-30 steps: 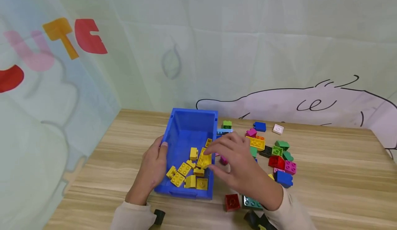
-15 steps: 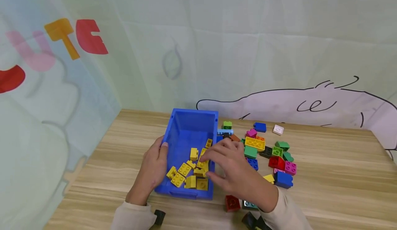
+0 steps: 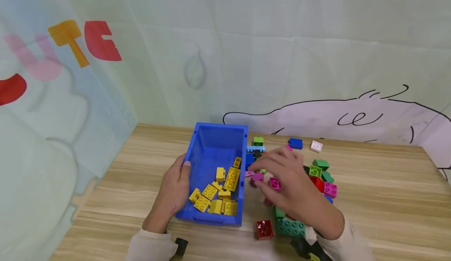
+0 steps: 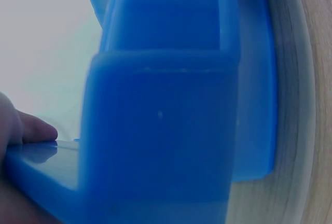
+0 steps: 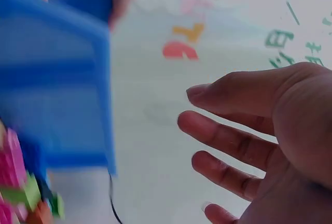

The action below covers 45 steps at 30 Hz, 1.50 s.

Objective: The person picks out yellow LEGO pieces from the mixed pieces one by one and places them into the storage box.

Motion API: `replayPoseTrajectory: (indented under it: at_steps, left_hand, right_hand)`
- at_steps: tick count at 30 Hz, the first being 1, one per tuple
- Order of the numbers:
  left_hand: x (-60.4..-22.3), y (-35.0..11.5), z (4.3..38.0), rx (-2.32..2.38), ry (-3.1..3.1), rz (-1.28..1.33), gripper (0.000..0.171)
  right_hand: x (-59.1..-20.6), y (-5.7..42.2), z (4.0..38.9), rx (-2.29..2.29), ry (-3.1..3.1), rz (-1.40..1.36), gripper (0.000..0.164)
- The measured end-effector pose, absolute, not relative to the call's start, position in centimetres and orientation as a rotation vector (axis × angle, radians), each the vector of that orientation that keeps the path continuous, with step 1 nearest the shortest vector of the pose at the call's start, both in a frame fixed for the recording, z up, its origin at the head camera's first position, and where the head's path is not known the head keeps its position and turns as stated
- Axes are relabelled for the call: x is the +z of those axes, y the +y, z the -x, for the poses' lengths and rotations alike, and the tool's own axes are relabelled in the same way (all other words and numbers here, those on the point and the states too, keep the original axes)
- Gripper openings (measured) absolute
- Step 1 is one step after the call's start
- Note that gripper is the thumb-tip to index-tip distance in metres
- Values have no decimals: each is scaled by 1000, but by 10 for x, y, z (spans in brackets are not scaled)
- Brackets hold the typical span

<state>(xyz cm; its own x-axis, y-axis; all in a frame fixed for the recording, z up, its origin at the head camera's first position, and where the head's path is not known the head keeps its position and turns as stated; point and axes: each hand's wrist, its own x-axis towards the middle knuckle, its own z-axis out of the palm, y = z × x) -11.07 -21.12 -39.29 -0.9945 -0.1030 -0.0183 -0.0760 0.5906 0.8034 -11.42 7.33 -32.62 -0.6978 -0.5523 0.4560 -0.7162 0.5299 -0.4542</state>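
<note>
A blue plastic bin (image 3: pixel 222 135) stands on the table with several yellow toy bricks (image 3: pixel 231 179) lying in its near half. My left hand (image 3: pixel 176 182) grips the bin's left wall, thumb over the rim; the left wrist view shows a fingertip (image 4: pixel 39 129) on the blue rim. To the right of the bin, my right hand (image 3: pixel 290 182) is held over a pile of mixed bricks, fingers spread and holding nothing. Magenta bricks (image 3: pixel 257 178) show just beside its fingertips. In the right wrist view the same hand (image 5: pixel 259 141) has nothing between thumb and fingers.
Right of the bin lie loose bricks: a dark red one (image 3: pixel 264 229), a dark green one (image 3: pixel 290 227), a lime one (image 3: pixel 315 171), a blue one (image 3: pixel 295 143) and a pale pink one (image 3: pixel 316 146). A printed cloth (image 3: pixel 282 57) hangs behind the wooden table (image 3: pixel 387 198).
My right hand has moved from over the bin out to the right, above the loose bricks. Another yellow brick now lies in the bin's near right corner. The left hand has stayed put.
</note>
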Motion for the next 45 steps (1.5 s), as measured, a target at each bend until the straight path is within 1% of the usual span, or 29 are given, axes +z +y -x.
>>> replayPoseTrajectory:
  at_steps: [4,7,13,20,27,32,40,45]
  left_hand:
    - [-392,-212,110,-1389,-2784,-167,50]
    - [-391,-213,110,-1383,-2786,-173,50]
    - [-390,-215,108,-1379,-2785,-185,50]
    - [-391,-213,109,-1380,-2784,-176,51]
    - [-391,-211,110,-1383,-2788,-172,51]
    - [-390,-211,110,-1384,-2788,-172,51]
    - [-390,-212,110,-1384,-2788,-166,51]
    - [-391,-211,110,-1380,-2790,-162,50]
  right_hand:
    - [-323,102,120,848,-2522,-982,35]
    - [-325,120,122,764,-2621,-916,33]
    - [-341,139,123,629,-2856,-843,27]
    - [-366,149,123,489,-3004,-769,23]
    - [-382,154,125,441,-3123,-737,29]
    - [-391,151,125,343,-3225,-676,26]
    - [-395,148,124,305,-3192,-675,27]
    - [-390,147,123,298,-3183,-685,25]
